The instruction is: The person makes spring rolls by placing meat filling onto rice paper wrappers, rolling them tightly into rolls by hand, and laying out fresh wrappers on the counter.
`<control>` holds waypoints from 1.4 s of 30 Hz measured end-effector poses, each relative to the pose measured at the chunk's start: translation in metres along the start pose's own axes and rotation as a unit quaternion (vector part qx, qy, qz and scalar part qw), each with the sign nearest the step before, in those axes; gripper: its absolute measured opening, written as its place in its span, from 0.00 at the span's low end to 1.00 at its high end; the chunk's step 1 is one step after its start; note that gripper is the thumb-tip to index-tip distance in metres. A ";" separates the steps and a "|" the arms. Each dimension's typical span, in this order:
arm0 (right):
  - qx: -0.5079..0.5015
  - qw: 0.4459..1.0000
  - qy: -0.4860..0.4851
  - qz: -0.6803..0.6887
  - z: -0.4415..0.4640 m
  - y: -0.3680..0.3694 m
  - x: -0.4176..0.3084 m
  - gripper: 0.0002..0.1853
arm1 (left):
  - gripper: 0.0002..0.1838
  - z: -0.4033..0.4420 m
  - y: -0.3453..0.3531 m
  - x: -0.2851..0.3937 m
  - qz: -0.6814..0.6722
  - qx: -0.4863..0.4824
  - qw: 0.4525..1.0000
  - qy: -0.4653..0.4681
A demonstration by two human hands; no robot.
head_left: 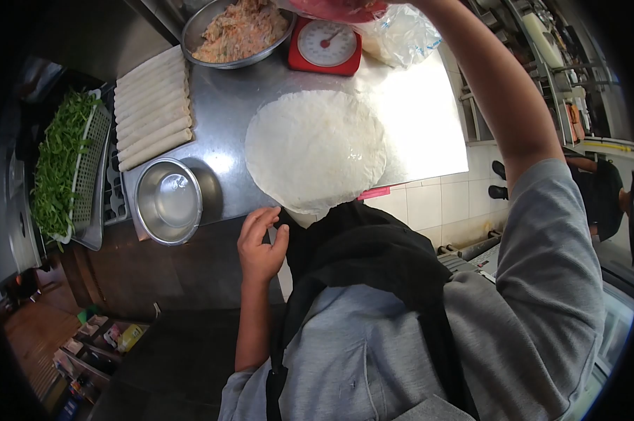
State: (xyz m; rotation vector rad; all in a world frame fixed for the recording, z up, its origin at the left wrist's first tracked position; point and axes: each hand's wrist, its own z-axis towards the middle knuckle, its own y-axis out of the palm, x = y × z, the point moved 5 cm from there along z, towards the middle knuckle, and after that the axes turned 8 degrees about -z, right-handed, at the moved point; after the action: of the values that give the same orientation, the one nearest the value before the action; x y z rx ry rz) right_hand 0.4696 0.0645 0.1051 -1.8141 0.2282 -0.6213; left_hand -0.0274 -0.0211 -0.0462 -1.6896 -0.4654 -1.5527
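My left hand (261, 245) is raised beside the near edge of a round, thin, pale wrapper sheet (315, 151), its fingers loosely bent, thumb apart and nothing between them. The sheet lies flat on the steel table, its near edge reaching the table edge. My right arm stretches to the top of the view, where my right hand (422, 3) is cut off by the frame; its fingers are hidden. Near it are a red plastic dish (334, 8) above a red dial scale (325, 48) and a clear plastic bag (401, 35).
A metal bowl of orange-flecked filling (238, 35) stands at the back. Several pale rolls (152, 105) lie stacked on the left. Nearer is a steel bowl (168, 201) with a little liquid. A white basket (85, 161) holds green leaves. Another person (597, 193) stands at right.
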 end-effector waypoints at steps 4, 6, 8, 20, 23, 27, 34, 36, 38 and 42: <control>0.057 0.997 0.054 0.011 -0.001 0.014 -0.007 0.28 | 0.19 0.000 -0.001 0.001 -0.006 0.001 1.000 -0.004; 0.054 0.997 0.048 -0.020 0.009 0.021 -0.008 0.28 | 0.19 -0.001 -0.002 0.000 -0.007 0.002 1.000 -0.003; 0.052 0.996 0.044 -0.052 0.007 0.023 -0.010 0.28 | 0.18 -0.001 -0.003 -0.002 0.000 0.001 1.000 0.003; 0.203 0.953 0.076 0.209 -0.024 0.003 0.013 0.22 | 0.18 -0.003 -0.004 -0.002 0.000 0.006 1.000 -0.005; 0.155 0.921 0.109 0.340 -0.035 0.001 0.023 0.17 | 0.18 -0.003 -0.004 -0.004 -0.003 0.008 1.000 -0.010; 0.167 0.865 0.107 0.461 -0.044 -0.010 0.029 0.10 | 0.18 -0.004 -0.004 -0.004 0.000 0.004 1.000 -0.011; 0.146 0.852 0.092 0.495 -0.055 -0.029 0.027 0.10 | 0.18 -0.001 0.001 -0.002 -0.003 -0.001 1.000 -0.007; 0.143 0.859 0.105 0.481 -0.058 -0.034 0.024 0.10 | 0.18 0.000 0.001 -0.001 -0.005 -0.001 1.000 -0.008; 0.133 0.864 0.120 0.470 -0.065 -0.040 0.019 0.10 | 0.18 -0.001 0.002 -0.002 -0.007 -0.003 1.000 -0.009; 0.117 0.862 0.125 0.477 -0.065 -0.038 0.019 0.12 | 0.18 -0.002 0.001 -0.002 0.001 -0.006 1.000 -0.005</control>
State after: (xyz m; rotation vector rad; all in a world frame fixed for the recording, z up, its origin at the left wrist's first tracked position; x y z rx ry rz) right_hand 0.4460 0.0145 0.1605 -1.1615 1.0993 -0.1453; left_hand -0.0280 -0.0225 -0.0480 -1.7066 -0.4598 -1.5490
